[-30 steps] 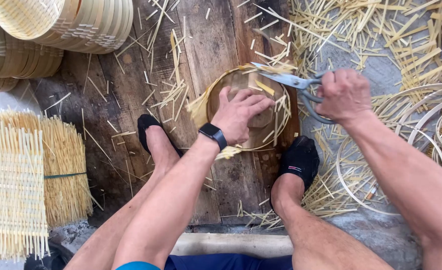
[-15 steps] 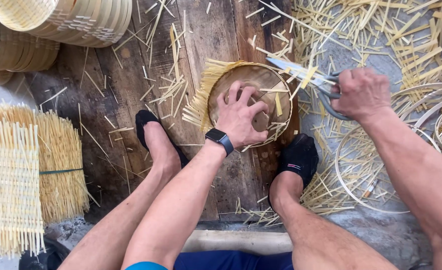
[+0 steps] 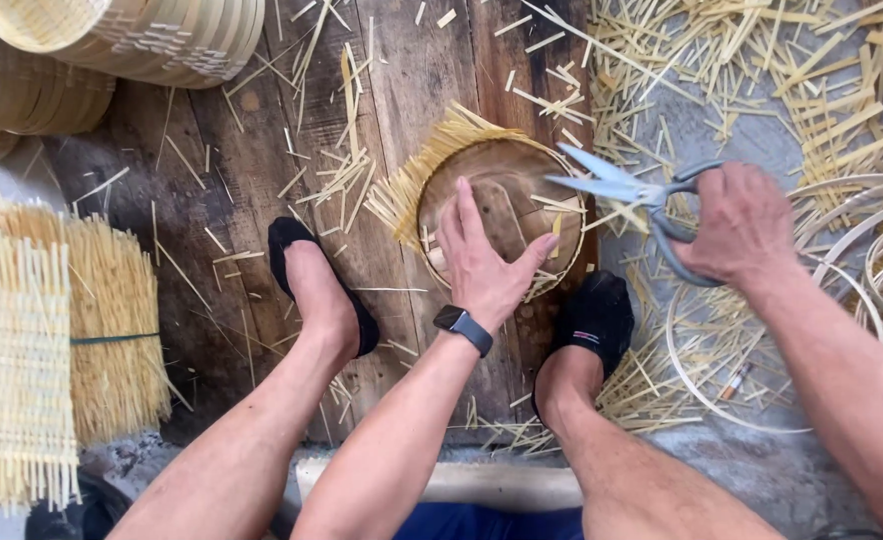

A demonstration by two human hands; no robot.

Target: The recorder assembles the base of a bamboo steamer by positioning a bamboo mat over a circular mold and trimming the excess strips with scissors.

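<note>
Round woven bamboo basket base, with a fringe of loose pale strips sticking out along its upper left edge, lies on dark weathered wooden planks at the centre of the frame, slightly above the middle. We press our left hand flat on top of it, fingers spread and open, palm down, gripping nothing; a black smartwatch sits on that wrist. Our right hand, to the right of centre, has its fingers closed through the handles of grey metal scissors. Their blades stand apart and point left over the right rim of the basket base.

Our two feet in black slip-on shoes rest on the planks, the left foot to the left of the basket base and the right foot just below its lower right edge.

Cut bamboo slivers lie scattered across the upper right of the frame. Thin bamboo hoops lie at the right edge. Stacked round woven baskets fill the upper left corner, and a tied bundle of bamboo strips sits beside a woven bamboo mat at the left edge.
</note>
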